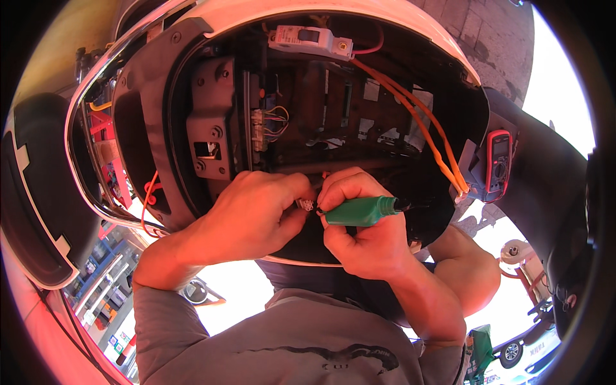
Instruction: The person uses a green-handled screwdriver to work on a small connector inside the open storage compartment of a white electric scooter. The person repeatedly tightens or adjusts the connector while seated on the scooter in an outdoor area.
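Green bottle (357,212) gripped in right hand (373,244), left hand (262,208) pinching connector (305,205); rim (301,262) near, open cavity (308,128) beyond

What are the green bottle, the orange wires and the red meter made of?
Bottle: probably smooth plastic; its threaded neck looks moulded from the same green stuff. Wires: likely smooth plastic or rubber outside, since they bend in soft curves; their insides are hidden. Meter: seemingly hard plastic, with rounded, evenly red edges.

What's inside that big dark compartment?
Orange cables, thin wires and, at the far edge, a white switch show inside the compartment. The left hand, right hand and green bottle hide part of its near side.
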A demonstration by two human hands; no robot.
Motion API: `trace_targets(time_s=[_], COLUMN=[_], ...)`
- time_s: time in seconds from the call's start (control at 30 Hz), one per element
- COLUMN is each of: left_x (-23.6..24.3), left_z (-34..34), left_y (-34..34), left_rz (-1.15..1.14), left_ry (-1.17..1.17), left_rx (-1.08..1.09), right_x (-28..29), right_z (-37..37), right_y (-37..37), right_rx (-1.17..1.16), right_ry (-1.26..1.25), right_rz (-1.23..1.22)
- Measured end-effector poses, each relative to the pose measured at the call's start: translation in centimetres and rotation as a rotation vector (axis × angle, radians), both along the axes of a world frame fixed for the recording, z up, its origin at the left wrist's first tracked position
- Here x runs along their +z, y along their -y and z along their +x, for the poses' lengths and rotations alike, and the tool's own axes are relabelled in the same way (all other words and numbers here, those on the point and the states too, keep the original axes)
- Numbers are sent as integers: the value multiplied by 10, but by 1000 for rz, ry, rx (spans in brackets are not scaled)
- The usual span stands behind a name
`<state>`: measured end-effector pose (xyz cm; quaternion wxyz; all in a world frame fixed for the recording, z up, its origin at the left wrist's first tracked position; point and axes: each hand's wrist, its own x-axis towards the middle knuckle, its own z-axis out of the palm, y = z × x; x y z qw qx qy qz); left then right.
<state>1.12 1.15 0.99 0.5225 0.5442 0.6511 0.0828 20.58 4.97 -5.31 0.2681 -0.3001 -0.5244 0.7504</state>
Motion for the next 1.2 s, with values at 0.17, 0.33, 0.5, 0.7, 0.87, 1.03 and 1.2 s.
trace_targets(time_s=[0.17,0.33,0.5,0.7,0.87,1.03,1.2], left_x=[0,0,-1,-5,-5,-5,-3], left_z=[1,1,1,0,-2,-3,-2], left_y=[0,0,0,4,5,5,3], left_rz=[30,17,28,48,35,46,46], left_ry=[2,-1,8,26,1,21,30], left_rx=[8,9,9,22,-10,-2,7], right_x=[-1,-1,-1,2,-1,-1,-4], right_z=[-1,-4,-2,0,4,4,6], right_y=[1,3,1,3,3,6,3], right_rx=[13,-37,-11,-9,62,20,114], right_ry=[-3,14,28,15,-80,-67,6], right_rz=[17,0,-23,-170,-210,-225,-30])
